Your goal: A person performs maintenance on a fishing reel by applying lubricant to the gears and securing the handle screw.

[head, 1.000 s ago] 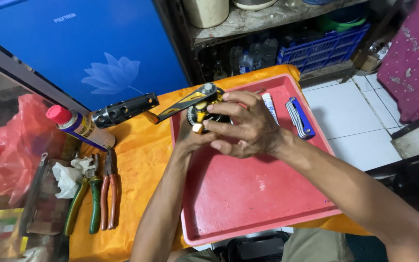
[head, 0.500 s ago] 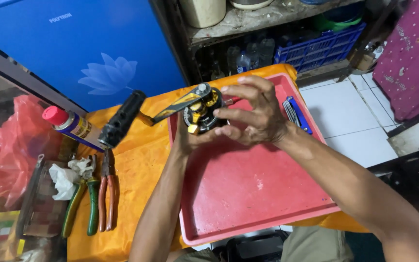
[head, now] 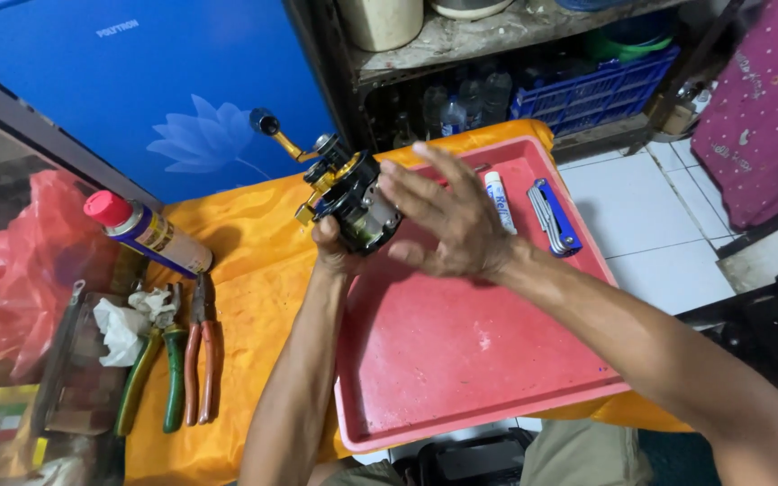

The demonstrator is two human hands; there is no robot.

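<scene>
Lifted higher than a moment ago, a black-and-gold fishing reel (head: 353,202) now sits above the far-left corner of the red tray (head: 461,378), crank handle swung up and left. The left hand (head: 333,252) clasps it from beneath, steadying it; the right hand (head: 447,220) rests open-fingered against its side plate, hiding that face. Further right lie a small tube (head: 500,200) and a blue folding tool (head: 553,216); left, pliers (head: 182,355) and a spray can (head: 148,232).

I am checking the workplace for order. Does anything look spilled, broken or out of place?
Nothing looks spilled or broken. The fishing reel is held above the red tray; only the spray can lies on its side on the orange cloth.
</scene>
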